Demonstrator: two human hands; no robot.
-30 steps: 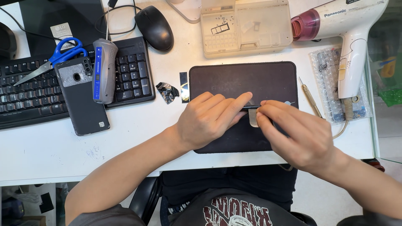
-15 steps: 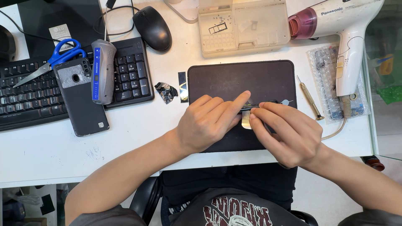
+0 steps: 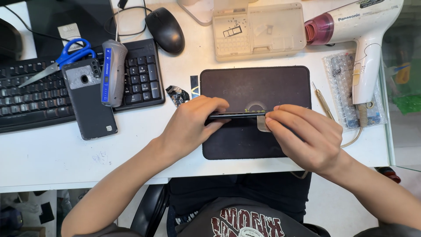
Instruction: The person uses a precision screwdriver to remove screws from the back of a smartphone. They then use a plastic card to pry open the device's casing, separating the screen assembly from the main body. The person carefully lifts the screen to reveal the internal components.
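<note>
**Phone on edge, both hands on it**

White desk (image 3: 52, 153) carries everything. Black keyboard (image 3: 26, 94) sits at the desk's left edge, with a dark phone back cover (image 3: 87, 109) lying partly over its lower right part, a grey-and-blue handheld tool (image 3: 113, 72) on its number pad, and blue-handled scissors (image 3: 66, 57) on the keys. White-and-pink hair dryer (image 3: 364, 39) is at the far right corner, handle lying over a bubble-wrap bag (image 3: 340, 94). Beige parts tray (image 3: 258, 28) is at the far edge, black mouse (image 3: 165, 30) left of it.

Dark work mat (image 3: 245, 140) lies near the front edge, right of centre. The slim black phone (image 3: 234, 115) stands on its long edge across the mat's middle — left hand (image 3: 190, 125) pinches its left end, fingers curled around it. Right hand (image 3: 307, 136) has fingers closed on a small pale pick (image 3: 263, 124) touching the phone's right part. A thin screwdriver (image 3: 322, 102) lies just off the mat's right edge.
</note>
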